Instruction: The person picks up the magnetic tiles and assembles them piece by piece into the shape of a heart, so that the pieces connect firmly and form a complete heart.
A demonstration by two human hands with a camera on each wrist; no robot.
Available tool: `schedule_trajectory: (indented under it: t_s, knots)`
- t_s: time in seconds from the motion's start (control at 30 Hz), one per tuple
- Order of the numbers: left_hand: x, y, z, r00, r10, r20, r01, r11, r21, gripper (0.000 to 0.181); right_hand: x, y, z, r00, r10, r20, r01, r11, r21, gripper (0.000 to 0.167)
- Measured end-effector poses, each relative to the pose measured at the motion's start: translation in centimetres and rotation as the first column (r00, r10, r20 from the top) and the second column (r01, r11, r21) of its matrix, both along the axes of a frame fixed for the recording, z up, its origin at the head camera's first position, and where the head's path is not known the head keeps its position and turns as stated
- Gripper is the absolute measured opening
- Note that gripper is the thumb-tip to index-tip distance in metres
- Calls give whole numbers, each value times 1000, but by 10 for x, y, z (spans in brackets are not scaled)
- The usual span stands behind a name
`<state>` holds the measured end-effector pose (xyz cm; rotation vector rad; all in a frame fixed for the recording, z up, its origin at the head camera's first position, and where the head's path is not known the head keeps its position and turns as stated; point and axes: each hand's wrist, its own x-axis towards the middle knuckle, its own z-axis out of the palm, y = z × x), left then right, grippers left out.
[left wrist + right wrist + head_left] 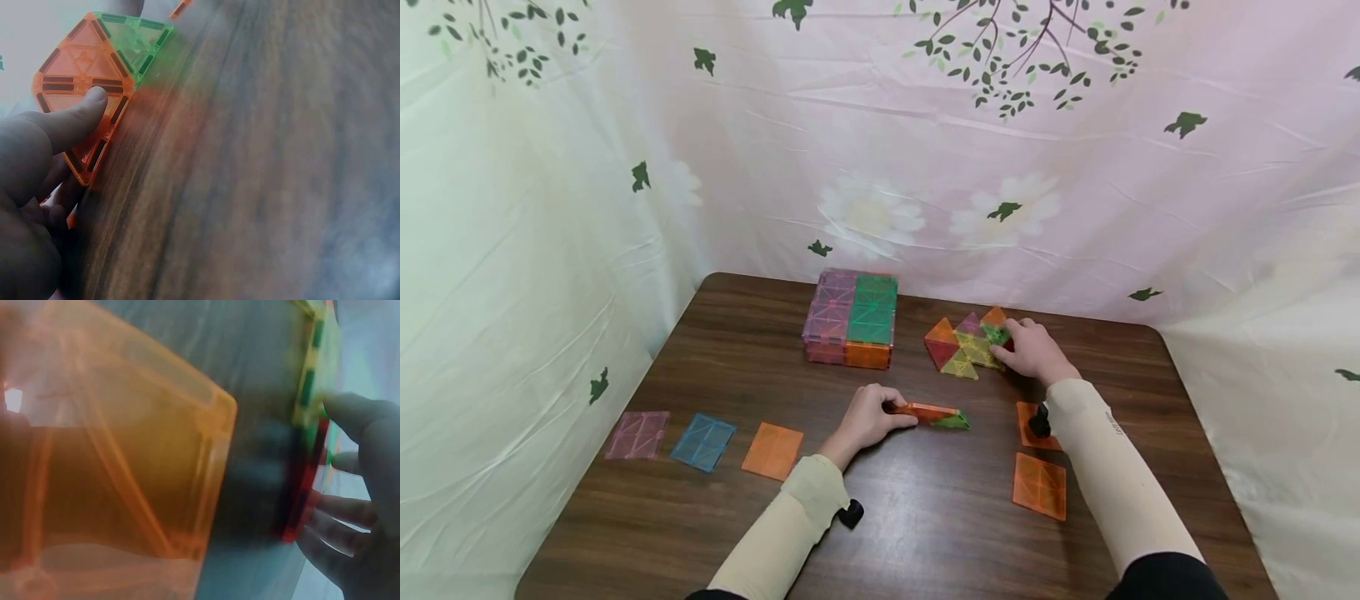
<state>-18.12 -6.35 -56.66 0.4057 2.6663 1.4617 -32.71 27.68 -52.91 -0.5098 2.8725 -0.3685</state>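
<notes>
My left hand (867, 418) pinches a joined strip of see-through triangular magnetic tiles, orange (925, 411) and green (955, 421), standing on edge at the table's middle. In the left wrist view the thumb presses across the orange triangles (81, 53), with the green triangles (134, 37) joined beyond. Over the right end of a flat cluster of triangular tiles (958, 364) reaches my right hand (1033, 348). Its thumb and fingers lie about a green triangle (995, 333) and a red triangle (306, 487); whether they grip either one cannot be told.
Stacked square tiles, purple (831, 312) and green (876, 304) on top, stand at the back. Purple (637, 435), blue (703, 442) and orange (772, 451) squares lie at left. Two orange squares lie under and beside my right forearm, the nearer one (1040, 486) fully visible.
</notes>
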Motion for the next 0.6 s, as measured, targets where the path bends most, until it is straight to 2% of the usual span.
schedule_trajectory:
  t_s: [0.13, 0.27, 0.33, 0.43, 0.6]
  knots:
    - [1, 1, 0, 1000, -4, 5, 4, 1000, 1, 13, 5, -6, -4, 994, 55, -89, -49, 996, 69, 53]
    - [1, 1, 1, 1000, -6, 12, 6, 1000, 8, 13, 8, -11, -5, 970, 150, -193, -131, 986, 107, 47]
    - [0, 1, 0, 1000, -7, 13, 6, 1000, 9, 13, 10, -13, -4, 963, 163, -213, -144, 984, 102, 44]
    - [0, 0, 0, 1000, -8, 15, 8, 1000, 7, 13, 12, -16, -1, 968, 149, -202, -131, 987, 99, 41]
    - [0, 0, -1, 1000, -9, 15, 8, 1000, 10, 13, 13, -18, 3, 983, 79, -163, -65, 994, 87, 40]
